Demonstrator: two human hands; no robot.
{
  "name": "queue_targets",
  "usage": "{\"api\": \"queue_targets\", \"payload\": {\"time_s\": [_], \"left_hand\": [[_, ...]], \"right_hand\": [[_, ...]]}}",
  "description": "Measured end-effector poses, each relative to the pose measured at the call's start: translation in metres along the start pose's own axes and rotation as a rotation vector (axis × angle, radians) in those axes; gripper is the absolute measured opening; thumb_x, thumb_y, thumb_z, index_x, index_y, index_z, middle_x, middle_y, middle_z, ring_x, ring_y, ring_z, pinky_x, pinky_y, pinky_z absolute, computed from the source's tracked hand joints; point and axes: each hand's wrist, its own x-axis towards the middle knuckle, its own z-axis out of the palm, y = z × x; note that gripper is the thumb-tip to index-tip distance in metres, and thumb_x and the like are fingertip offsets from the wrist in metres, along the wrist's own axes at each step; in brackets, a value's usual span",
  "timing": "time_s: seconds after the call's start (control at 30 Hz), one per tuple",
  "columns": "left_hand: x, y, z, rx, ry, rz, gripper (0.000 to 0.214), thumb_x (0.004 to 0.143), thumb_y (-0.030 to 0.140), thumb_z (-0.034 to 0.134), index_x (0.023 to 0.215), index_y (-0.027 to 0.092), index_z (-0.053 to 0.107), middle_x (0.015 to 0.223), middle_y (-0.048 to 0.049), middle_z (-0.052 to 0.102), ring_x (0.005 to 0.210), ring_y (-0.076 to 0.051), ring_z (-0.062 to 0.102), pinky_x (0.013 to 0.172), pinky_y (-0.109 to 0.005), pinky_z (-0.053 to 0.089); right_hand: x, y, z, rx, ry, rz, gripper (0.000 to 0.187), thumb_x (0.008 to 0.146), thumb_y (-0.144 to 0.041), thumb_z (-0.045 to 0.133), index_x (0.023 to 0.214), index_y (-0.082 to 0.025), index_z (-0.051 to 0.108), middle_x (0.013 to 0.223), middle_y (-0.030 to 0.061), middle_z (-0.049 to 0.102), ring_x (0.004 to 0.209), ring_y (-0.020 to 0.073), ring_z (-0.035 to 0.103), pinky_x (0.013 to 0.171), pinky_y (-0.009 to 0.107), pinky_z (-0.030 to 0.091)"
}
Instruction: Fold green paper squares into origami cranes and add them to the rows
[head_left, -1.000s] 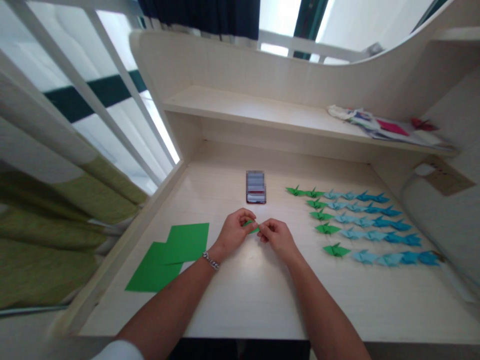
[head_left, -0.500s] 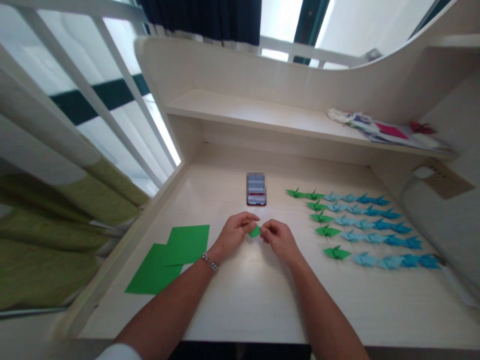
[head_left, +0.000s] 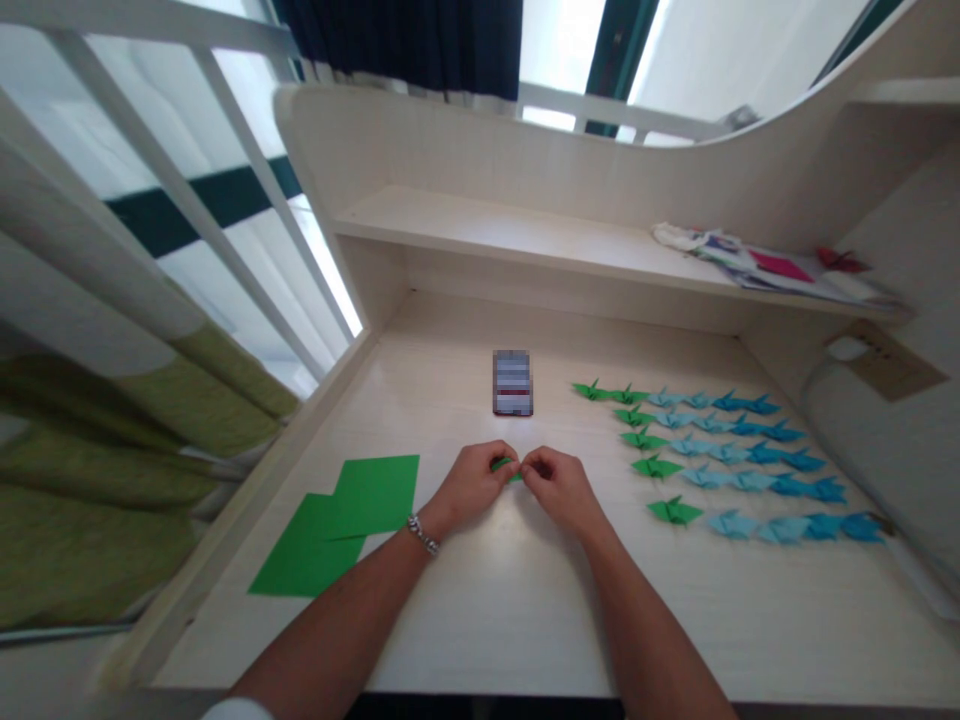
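Note:
Between my two hands is a small piece of folded green paper (head_left: 516,478), mostly covered by fingers. My left hand (head_left: 478,482), with a chain bracelet (head_left: 423,535) at its wrist, pinches the paper from the left. On the other side my right hand (head_left: 556,486) is closed, thumb and forefinger on the paper's right edge. The fingertips of both hands nearly meet over it. Left of my left forearm lie two overlapping green paper sheets (head_left: 375,495). A phone (head_left: 513,383) rests on the desk just beyond my hands.
Rows of folded paper cranes, green (head_left: 655,467) and blue (head_left: 795,485), stand on the desk (head_left: 480,620) to the right. A shelf (head_left: 487,230) at the back holds papers (head_left: 780,266). A railing (head_left: 247,200) borders the left; a wall socket (head_left: 885,360) is at right.
Both hands have come closer together, fingertips nearly meeting. Less of the green paper shows than before. The view has tipped slightly.

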Motion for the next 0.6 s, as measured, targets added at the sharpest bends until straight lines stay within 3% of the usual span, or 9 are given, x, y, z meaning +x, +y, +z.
{"api": "queue_targets", "payload": {"time_s": [0.23,0.43,0.6], "left_hand": [[0.001,-0.006,0.004,-0.046,0.020,-0.031,0.013,0.076,0.026,0.058,0.073,0.016,0.066,0.069,-0.0029,0.065,0.065,-0.016,0.056,0.062,-0.026,0.041],[0.007,-0.008,-0.008,-0.125,0.069,-0.081,0.016,0.075,0.028,0.059,0.069,0.014,0.064,0.063,-0.0016,0.061,0.060,-0.014,0.052,0.058,-0.025,0.040],[0.009,-0.008,-0.008,-0.226,0.125,-0.122,0.021,0.077,0.033,0.059,0.072,0.013,0.063,0.063,-0.0016,0.061,0.060,-0.013,0.053,0.058,-0.025,0.042]], "right_hand": [[0.003,0.003,-0.004,-0.001,-0.020,0.120,0.013,0.068,-0.019,0.056,0.067,-0.017,0.068,0.062,0.0012,0.066,0.060,0.0151,0.057,0.055,0.024,0.038],[0.005,0.018,-0.016,0.004,-0.042,0.186,0.013,0.067,-0.020,0.055,0.064,-0.017,0.067,0.058,0.0011,0.064,0.056,0.0147,0.056,0.052,0.024,0.038],[0.009,0.024,-0.011,0.313,0.046,0.214,0.017,0.072,-0.029,0.057,0.076,-0.015,0.064,0.064,0.0026,0.064,0.056,0.0141,0.057,0.054,0.025,0.044]]}}
